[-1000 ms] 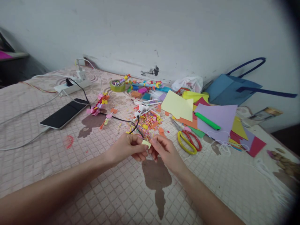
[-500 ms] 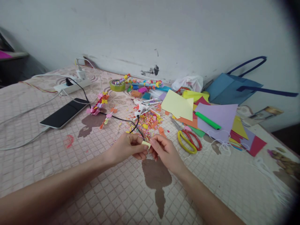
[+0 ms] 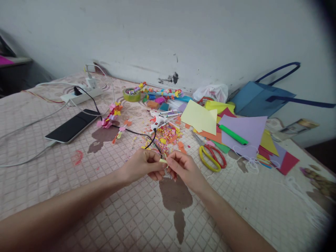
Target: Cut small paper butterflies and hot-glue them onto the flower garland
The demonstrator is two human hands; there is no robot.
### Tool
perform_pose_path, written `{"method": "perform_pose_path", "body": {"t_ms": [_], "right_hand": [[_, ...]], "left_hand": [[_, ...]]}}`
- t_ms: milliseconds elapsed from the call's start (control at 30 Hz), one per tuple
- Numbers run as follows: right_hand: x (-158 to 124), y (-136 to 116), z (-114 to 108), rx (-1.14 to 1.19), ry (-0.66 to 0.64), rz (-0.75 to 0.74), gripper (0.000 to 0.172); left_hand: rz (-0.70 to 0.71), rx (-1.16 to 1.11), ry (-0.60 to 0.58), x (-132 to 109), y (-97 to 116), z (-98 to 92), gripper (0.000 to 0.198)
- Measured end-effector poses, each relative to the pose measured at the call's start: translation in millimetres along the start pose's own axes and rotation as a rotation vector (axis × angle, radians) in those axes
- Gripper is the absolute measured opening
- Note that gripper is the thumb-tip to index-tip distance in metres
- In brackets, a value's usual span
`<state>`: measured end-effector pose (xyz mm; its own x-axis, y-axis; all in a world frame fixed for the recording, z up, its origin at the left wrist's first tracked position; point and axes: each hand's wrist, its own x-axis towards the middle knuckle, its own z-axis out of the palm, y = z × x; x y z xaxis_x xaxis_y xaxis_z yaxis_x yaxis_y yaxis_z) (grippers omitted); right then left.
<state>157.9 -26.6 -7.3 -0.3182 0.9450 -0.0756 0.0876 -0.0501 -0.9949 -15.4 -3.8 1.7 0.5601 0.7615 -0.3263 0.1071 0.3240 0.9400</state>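
My left hand [image 3: 143, 166] and my right hand [image 3: 182, 169] meet low over the patterned cloth, fingertips pinched together on a small pale yellow paper piece [image 3: 163, 161]. Only a thin sliver of the paper shows between the fingers. Just beyond the hands lies a heap of colourful paper scraps [image 3: 165, 135] with a white glue gun [image 3: 157, 122] and its black cord [image 3: 136, 133]. Yellow-and-red scissors [image 3: 211, 158] lie to the right of my right hand.
Coloured paper sheets [image 3: 241, 131] and a green marker [image 3: 232, 135] spread at the right, a blue bag [image 3: 258, 99] behind. A phone [image 3: 72, 127], a power strip [image 3: 81, 97] and cables sit at the left. A paper flower garland [image 3: 111, 117] and a tape roll [image 3: 131, 95] lie farther back.
The yellow paper piece has become narrower between my fingertips, and both hands have drawn slightly closer together. Nothing else on the cloth has moved.
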Motion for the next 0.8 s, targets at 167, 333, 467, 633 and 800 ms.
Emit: {"method": "perform_pose_path", "body": {"t_ms": [167, 333, 467, 633, 800], "right_hand": [[-1.0, 1.5, 0.7, -0.079, 0.010, -0.026, 0.025], [-0.5, 4.2, 1.4, -0.052, 0.035, -0.023, 0.025], [1.5, 6.9, 1.3, 0.005, 0.090, 0.002, 0.027], [-1.8, 5.6, 4.7, -0.056, 0.120, -0.022, 0.028], [-5.0, 2.7, 7.7, -0.150, 0.132, -0.076, 0.027]], "left_hand": [[0.006, -0.013, -0.036, 0.1, -1.4, -0.6, 0.027], [0.023, -0.021, -0.041, -0.3, -2.9, -0.2, 0.029], [0.019, -0.019, -0.049, -0.4, -2.4, 0.0, 0.030], [0.028, 0.041, -0.017, 1.2, -4.5, 0.8, 0.024], [0.042, 0.018, -0.013, 0.2, -5.9, 0.6, 0.025]]}}
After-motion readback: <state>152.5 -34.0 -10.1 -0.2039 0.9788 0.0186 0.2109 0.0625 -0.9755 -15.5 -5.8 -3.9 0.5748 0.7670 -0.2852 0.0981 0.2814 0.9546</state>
